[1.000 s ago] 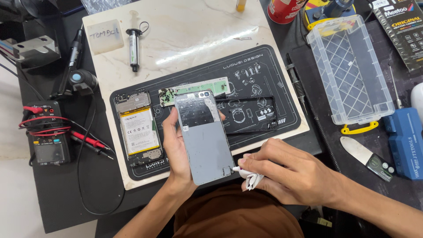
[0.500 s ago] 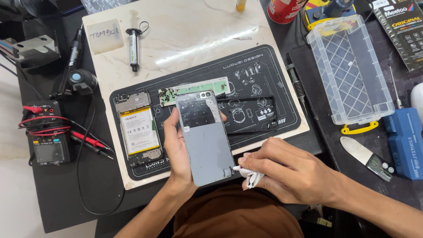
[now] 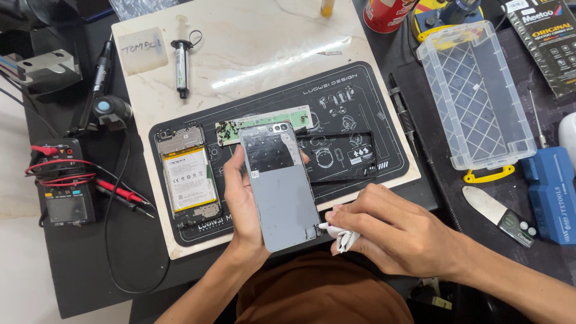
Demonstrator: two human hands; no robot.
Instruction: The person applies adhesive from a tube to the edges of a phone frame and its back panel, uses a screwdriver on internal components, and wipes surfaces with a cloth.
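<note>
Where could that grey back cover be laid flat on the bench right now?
Barest patch: the marble slab above the black mat, right of the syringe. The clear plastic box looks empty. The mat is crowded: opened phone, green strip, black frame.

This is a phone repair workshop. The counter (image 3: 84, 264) carries a black repair mat (image 3: 384, 150) printed with part outlines, and on it lies an opened phone (image 3: 187, 177) with its battery bare, beside a green circuit strip (image 3: 240, 127). A multimeter (image 3: 63, 186) with red and black probes, a small syringe (image 3: 179, 66), a clear plastic parts box (image 3: 477, 96) and a blue tool case (image 3: 552, 192) lie around it.
</note>
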